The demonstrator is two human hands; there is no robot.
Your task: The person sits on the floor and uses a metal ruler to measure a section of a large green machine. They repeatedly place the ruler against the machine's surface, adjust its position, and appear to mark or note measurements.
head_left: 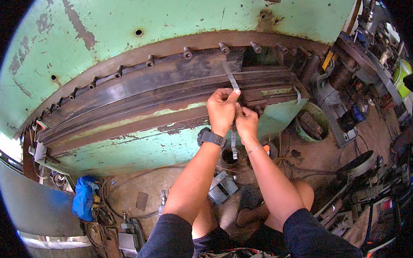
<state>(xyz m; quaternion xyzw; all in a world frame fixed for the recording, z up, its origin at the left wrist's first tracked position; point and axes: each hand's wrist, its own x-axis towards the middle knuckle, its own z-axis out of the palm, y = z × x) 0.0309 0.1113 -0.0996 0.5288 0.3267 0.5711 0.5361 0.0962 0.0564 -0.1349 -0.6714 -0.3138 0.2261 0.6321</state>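
Left hand (221,107) pinches a thin grey metal strip (232,81) at its upper part, against the dark bed of the green press machine (165,20). Right hand (246,122) grips the strip lower down, its tail hanging below; foot pedal (222,187) on floor

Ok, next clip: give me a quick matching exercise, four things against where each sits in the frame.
Things:
1. metal strip
2. wristwatch
3. blue bag
4. foot pedal

Places:
A. on the floor at lower left, beside the press
B. pinched by the left hand against the dark bed of the green press, with the right hand gripping it lower down
C. on the floor between the person's knees
D. around the left wrist

Pairs: 1-B, 2-D, 3-A, 4-C
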